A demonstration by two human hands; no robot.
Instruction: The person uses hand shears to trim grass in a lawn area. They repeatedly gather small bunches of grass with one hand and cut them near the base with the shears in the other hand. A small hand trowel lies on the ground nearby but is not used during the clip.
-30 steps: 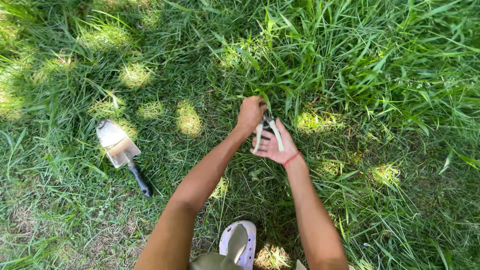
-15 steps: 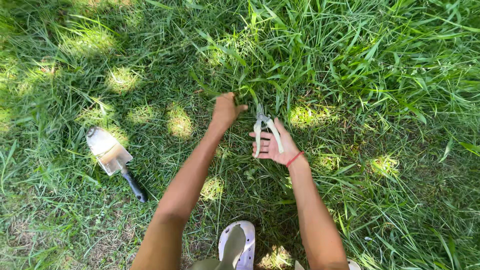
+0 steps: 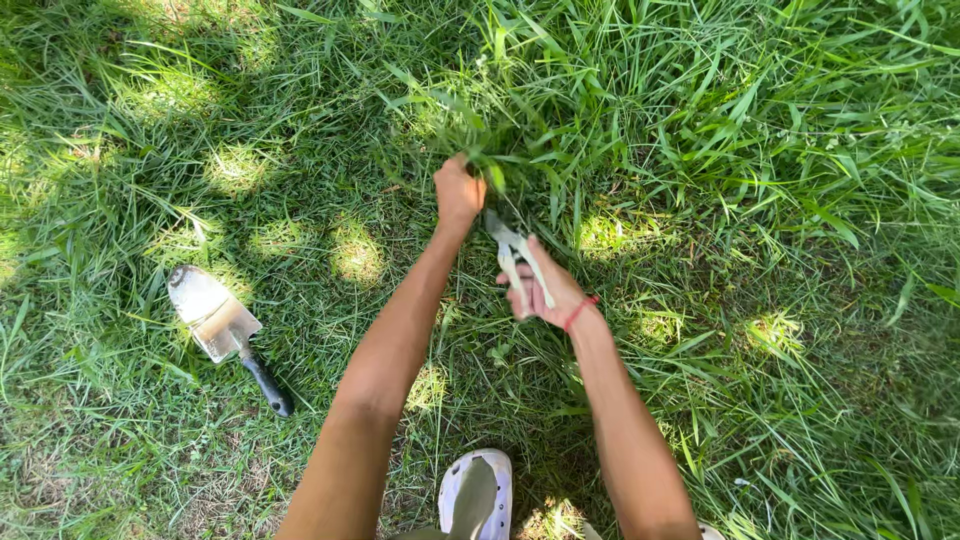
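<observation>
- Shears point(image 3: 517, 255): 1 pair, pale handles, short metal blades. They sit in the right hand point(image 3: 548, 292), blade tips pointing up toward the clump of grass point(image 3: 490, 165) held by the other hand.
- Right hand grip: fingers wrapped around the 2 handles, which stand slightly apart; the blades look parted, not pressed together.
- A red band point(image 3: 579, 313) circles the right wrist.
- Left hand point(image 3: 458, 190): closed into a fist on the clump of grass, pinching the blades of grass together just above the shears' tips. Hand and shears are near each other; whether they touch cannot be told.
- The clump stands at the edge of the taller grass, upper middle of the view.
- Both forearms are bare and reach forward from the bottom edge.
- Trowel point(image 3: 222, 330): 1, lying flat on the short grass well to the left of the arms, metal blade toward the upper left, black handle toward the lower right. No hand touches it.
- Shoe point(image 3: 476, 495): 1 white shoe at the bottom edge between the arms.
- Ground: lawn point(image 3: 790, 300) all around, dappled with sun patches.
</observation>
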